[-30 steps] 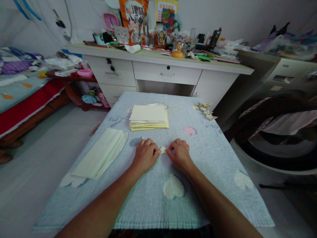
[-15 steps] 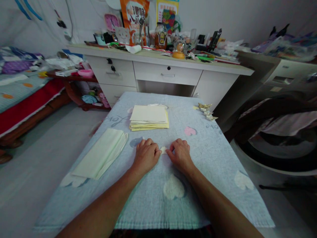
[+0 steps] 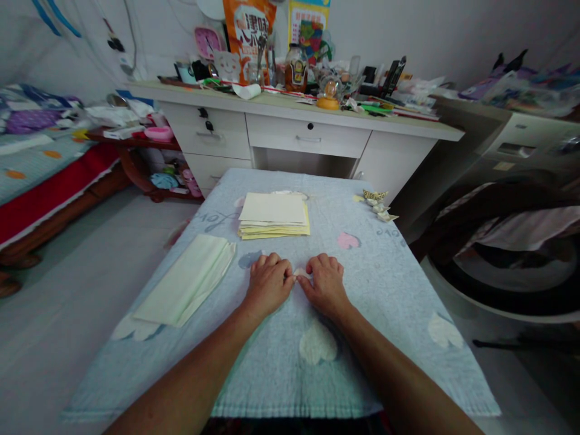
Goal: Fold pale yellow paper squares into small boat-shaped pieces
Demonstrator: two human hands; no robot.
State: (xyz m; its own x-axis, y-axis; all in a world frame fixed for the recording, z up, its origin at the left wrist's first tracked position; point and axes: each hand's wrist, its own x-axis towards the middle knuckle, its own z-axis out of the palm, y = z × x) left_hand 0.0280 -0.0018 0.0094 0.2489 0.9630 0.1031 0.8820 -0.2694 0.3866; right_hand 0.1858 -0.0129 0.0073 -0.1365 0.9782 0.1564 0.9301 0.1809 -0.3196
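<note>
My left hand rests on the cloth with curled fingers, its thumb and forefinger pinching a small pale piece of folded paper. From the other side my right hand presses its thumb on the same paper, its fingers bent. Most of the paper is covered by the fingers. Beyond my left hand lies a stack of cream and yellow paper sheets. Left of that hand is a long folded pile of pale green paper. Several small folded paper shapes sit at the far right of the table.
The table is covered by a light blue cloth with heart patterns. Behind it stands a white desk crowded with a jar, bags and small items. A washing machine is on the right, a bed on the left.
My right hand has shifted slightly left, its thumb now closer to my left thumb over the small paper. My left hand has hardly moved.
</note>
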